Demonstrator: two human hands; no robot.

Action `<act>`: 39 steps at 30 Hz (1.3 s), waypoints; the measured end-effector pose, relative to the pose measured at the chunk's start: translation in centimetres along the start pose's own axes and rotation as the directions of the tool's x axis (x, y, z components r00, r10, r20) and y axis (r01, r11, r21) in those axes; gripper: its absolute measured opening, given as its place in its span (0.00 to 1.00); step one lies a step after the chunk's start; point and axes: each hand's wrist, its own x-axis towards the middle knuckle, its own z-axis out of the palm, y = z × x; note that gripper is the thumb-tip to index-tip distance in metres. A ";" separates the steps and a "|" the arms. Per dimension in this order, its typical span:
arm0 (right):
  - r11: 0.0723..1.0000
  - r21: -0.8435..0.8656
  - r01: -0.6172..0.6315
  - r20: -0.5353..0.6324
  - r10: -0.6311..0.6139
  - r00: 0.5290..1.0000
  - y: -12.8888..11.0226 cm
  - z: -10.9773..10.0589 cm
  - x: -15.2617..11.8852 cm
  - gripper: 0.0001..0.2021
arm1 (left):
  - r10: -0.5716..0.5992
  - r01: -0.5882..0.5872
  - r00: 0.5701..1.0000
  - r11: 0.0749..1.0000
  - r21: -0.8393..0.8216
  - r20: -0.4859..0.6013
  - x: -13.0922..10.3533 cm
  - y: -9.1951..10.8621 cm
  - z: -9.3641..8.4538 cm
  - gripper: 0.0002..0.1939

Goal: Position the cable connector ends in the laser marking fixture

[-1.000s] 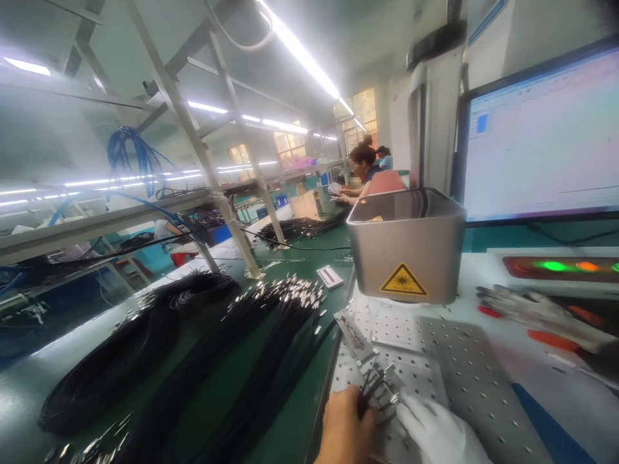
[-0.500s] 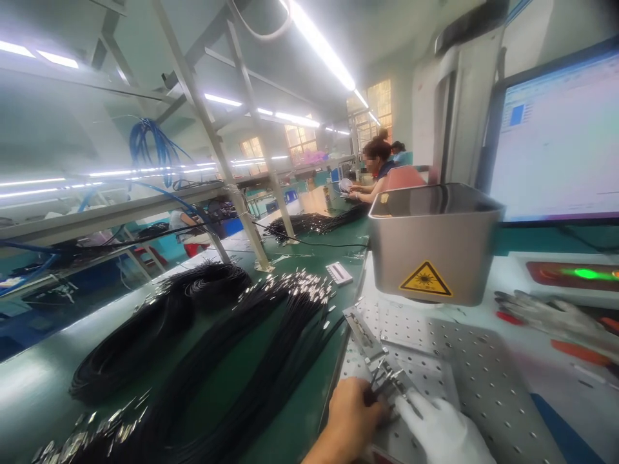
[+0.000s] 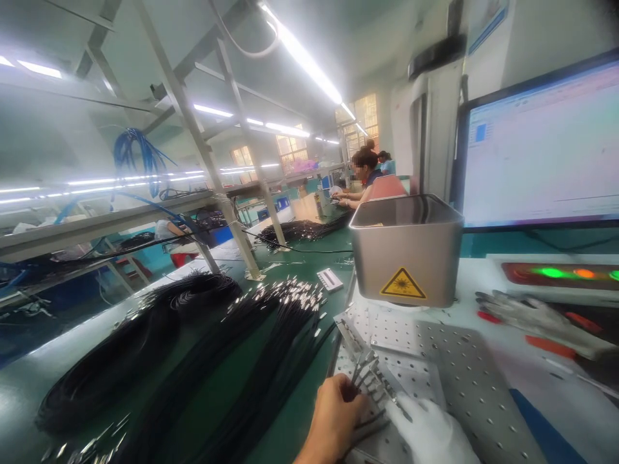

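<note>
My bare left hand point(image 3: 334, 412) is closed round a few black cables point(image 3: 371, 426) with silver metal ends. The cable ends point(image 3: 363, 366) lie at a small metal fixture point(image 3: 352, 335) on the perforated plate. In a white glove, my right hand point(image 3: 425, 428) touches the near right side of the fixture with its fingertips; whether it grips anything I cannot make out. Just behind both hands stands a grey laser machine head point(image 3: 406, 248) with a yellow warning triangle. Left of my hands, a large bundle of black cables point(image 3: 261, 361) with shiny tips spreads over the green table.
A perforated metal plate point(image 3: 464, 361) extends to the right. Grey gloves point(image 3: 527, 316) lie below a panel of lit buttons point(image 3: 565, 274). A monitor point(image 3: 541, 148) stands at the right. Metal posts point(image 3: 232, 219) rise from the table. Another person point(image 3: 365, 171) sits farther back.
The view has turned slightly right, so the scene shifts left. My left hand stays closed on the cables, and my right hand remains at the fixture. More lit buttons show.
</note>
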 end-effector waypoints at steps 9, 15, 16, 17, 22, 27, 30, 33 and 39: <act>0.991 0.120 -0.066 -0.011 0.068 0.998 0.3 1.2 -0.2 0.17 | -0.062 0.066 0.998 0.977 0.202 -0.029 -1.3 2.4 0.0 0.14; 1.000 -0.005 -0.023 0.001 0.023 1.000 0.0 1.1 -0.1 0.27 | -0.075 0.078 0.997 0.964 0.253 -0.023 -1.5 2.9 0.5 0.15; 0.999 -0.034 -0.020 0.013 0.021 1.000 0.0 1.2 0.0 0.28 | -0.077 0.082 0.997 0.958 0.276 -0.028 -1.4 2.9 0.6 0.14; 0.998 -0.061 -0.025 0.026 0.027 0.999 -0.1 1.2 0.0 0.28 | -0.077 0.085 0.996 0.950 0.302 -0.038 -1.4 3.0 0.7 0.14; 0.998 -0.054 -0.045 0.091 0.049 0.995 -0.1 1.3 0.0 0.28 | -0.076 0.076 0.997 0.931 0.358 -0.014 -1.1 3.2 0.9 0.10; 1.000 -0.015 0.003 0.116 -0.001 0.993 0.0 0.6 -0.1 0.31 | -0.098 0.094 0.995 0.913 0.397 -0.011 -1.1 3.0 0.8 0.05; 0.998 -0.051 -0.023 0.121 0.029 0.992 -0.2 -0.3 0.1 0.32 | -0.092 0.088 0.996 0.921 0.379 -0.008 -0.9 2.8 0.7 0.04; 0.997 -0.068 -0.021 0.129 0.030 0.991 -0.4 -1.0 0.7 0.35 | -0.109 0.097 0.994 0.925 0.368 0.013 -0.5 2.5 0.8 0.05; 0.999 -0.043 -0.013 0.153 0.019 0.988 -0.3 -0.4 1.8 0.25 | -0.087 0.068 0.996 0.908 0.413 0.027 -0.4 2.6 0.8 0.05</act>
